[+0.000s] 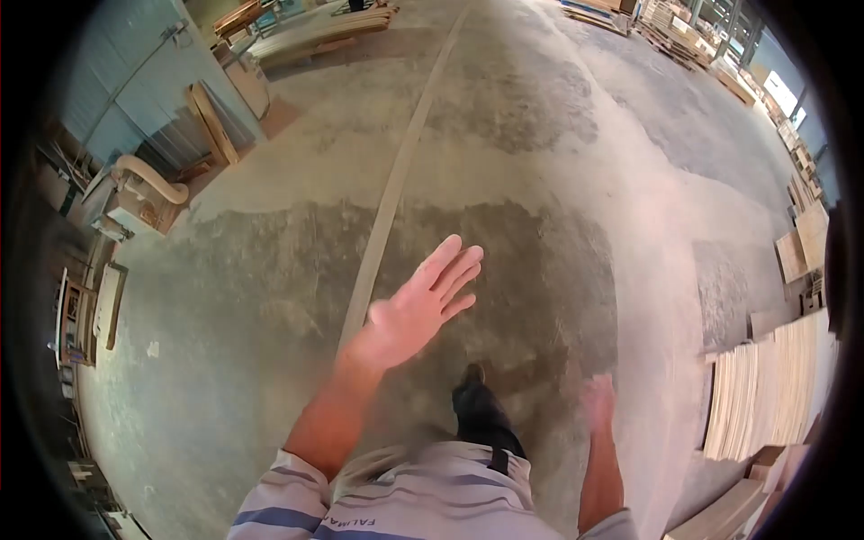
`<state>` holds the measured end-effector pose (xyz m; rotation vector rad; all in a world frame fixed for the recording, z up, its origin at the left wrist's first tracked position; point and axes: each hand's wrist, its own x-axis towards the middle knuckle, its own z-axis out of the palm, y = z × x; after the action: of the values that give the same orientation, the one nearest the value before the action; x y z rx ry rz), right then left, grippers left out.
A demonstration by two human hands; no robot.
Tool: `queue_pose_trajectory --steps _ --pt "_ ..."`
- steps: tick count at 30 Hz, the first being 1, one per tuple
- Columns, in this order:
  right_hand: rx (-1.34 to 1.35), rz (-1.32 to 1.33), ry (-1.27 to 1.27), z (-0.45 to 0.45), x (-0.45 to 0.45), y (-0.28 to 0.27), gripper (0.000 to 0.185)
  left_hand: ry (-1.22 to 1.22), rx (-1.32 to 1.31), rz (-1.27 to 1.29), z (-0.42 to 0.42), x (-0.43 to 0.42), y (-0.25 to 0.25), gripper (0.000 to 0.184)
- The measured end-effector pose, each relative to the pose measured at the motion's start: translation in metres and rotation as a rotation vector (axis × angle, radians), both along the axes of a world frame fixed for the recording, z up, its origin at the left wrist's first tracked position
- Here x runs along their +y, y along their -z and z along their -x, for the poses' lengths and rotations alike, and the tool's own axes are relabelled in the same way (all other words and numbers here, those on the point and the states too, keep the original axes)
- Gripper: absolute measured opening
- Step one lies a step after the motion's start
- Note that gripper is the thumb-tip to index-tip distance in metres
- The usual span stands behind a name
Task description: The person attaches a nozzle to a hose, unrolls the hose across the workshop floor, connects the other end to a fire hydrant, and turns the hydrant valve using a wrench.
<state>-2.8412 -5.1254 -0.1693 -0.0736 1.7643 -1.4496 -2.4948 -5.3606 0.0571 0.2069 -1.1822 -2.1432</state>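
Observation:
My left hand (423,301) is held out in front of my body above the concrete floor (504,297). Its fingers are stretched out, slightly apart, and nothing is in it. My right hand (598,400) hangs lower, at my right side, blurred by motion, so its fingers cannot be made out. I see nothing in it or touching it. Below, one leg in dark trousers (481,414) and a dark shoe (474,372) show, one foot forward on the floor.
A long pale strip (387,207) runs along the floor. Stacked wooden boards (756,396) stand on the right, with more timber (333,34) at the back left. A machine with a curved hose (148,175) stands left, near a metal partition (126,72) with leaning planks (214,126).

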Motion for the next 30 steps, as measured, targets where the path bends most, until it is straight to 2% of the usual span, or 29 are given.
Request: queue_pose_trajectory --steps 2,4,5,6,7,8,10,12,13,14,15,16,17,18,19,20,21,22,24,27,28,30 --pt "-0.046 0.206 -0.161 -0.004 -0.123 -0.040 0.025 -0.098 -0.131 -0.001 0.019 -0.064 -0.021 0.132" --pt "-0.161 0.473 -0.320 -0.005 -0.236 -0.067 0.025 -0.149 -0.134 0.087 0.028 -0.129 -0.024 0.132" --pt "-0.113 0.311 -0.301 -0.010 -0.296 -0.090 0.026 -0.247 -0.262 0.162 0.037 -0.165 -0.027 0.130" --pt "-0.208 0.405 -0.324 -0.010 -0.348 -0.094 0.033 -0.350 -0.390 0.231 0.043 -0.200 -0.025 0.128" --pt "-0.193 0.323 -0.338 -0.018 -0.399 -0.114 0.060 -0.365 -0.431 0.399 0.048 -0.236 -0.019 0.112" --pt "-0.214 0.338 -0.352 -0.022 -0.448 -0.118 0.059 -0.364 -0.418 0.413 0.061 -0.272 -0.007 0.112" --pt "-0.375 0.418 -0.270 -0.029 -0.536 -0.115 0.059 -0.394 -0.717 0.652 0.098 -0.339 0.018 0.095" --pt "-0.756 0.572 -0.279 -0.035 -0.606 -0.102 0.054 -0.551 -0.704 1.008 0.153 -0.398 0.044 0.082" --pt "-0.919 0.622 -0.352 -0.046 -0.635 -0.118 0.050 -0.523 -0.746 1.065 0.184 -0.419 0.062 0.078" --pt "-0.830 0.634 -0.393 -0.039 -0.659 -0.126 0.045 -0.494 -0.786 1.128 0.209 -0.444 0.076 0.074" --pt "-0.739 0.643 -0.430 -0.031 -0.685 -0.134 0.041 -0.483 -0.778 1.143 0.228 -0.476 0.066 0.074" --pt "-0.730 0.673 -0.426 -0.011 -0.713 -0.140 0.041 -0.560 -0.613 1.214 0.246 -0.515 0.052 0.052" --pt "-0.468 0.702 -0.461 0.004 -0.737 -0.145 0.042 -0.623 -0.452 1.268 0.260 -0.551 0.044 0.031" --pt "-0.202 0.720 -0.493 0.021 -0.764 -0.150 0.043 -0.615 -0.446 1.285 0.273 -0.590 0.049 0.031" --pt "-0.527 0.721 -0.330 0.040 -0.797 -0.155 0.056 -0.420 -0.557 1.300 0.288 -0.635 0.063 0.048" --pt "-0.524 0.740 -0.330 0.055 -0.834 -0.162 0.056 -0.220 -0.669 1.301 0.300 -0.682 0.081 0.067" --pt "-0.648 0.615 -0.307 0.067 -0.861 -0.172 0.060 -0.282 -0.754 1.392 0.305 -0.724 0.098 0.063" --pt "-0.769 0.477 -0.277 0.089 -0.894 -0.172 0.063 -0.287 -0.885 1.329 0.312 -0.764 0.107 0.061" --pt "-0.764 0.546 -0.330 0.132 -0.956 -0.150 0.070 -0.267 -0.963 1.211 0.296 -0.855 0.180 0.052" --pt "-0.567 0.506 -0.395 0.204 -1.053 -0.142 0.077 -0.081 -1.335 1.048 0.201 -0.983 0.277 0.044" --pt "-0.575 0.503 -0.390 0.229 -1.087 -0.139 0.077 -0.283 -1.527 0.212 0.182 -1.002 0.276 0.043" --pt "-0.531 0.399 -0.233 0.282 -1.153 -0.141 0.076 -0.333 -1.738 0.212 0.140 -1.022 0.265 0.034"
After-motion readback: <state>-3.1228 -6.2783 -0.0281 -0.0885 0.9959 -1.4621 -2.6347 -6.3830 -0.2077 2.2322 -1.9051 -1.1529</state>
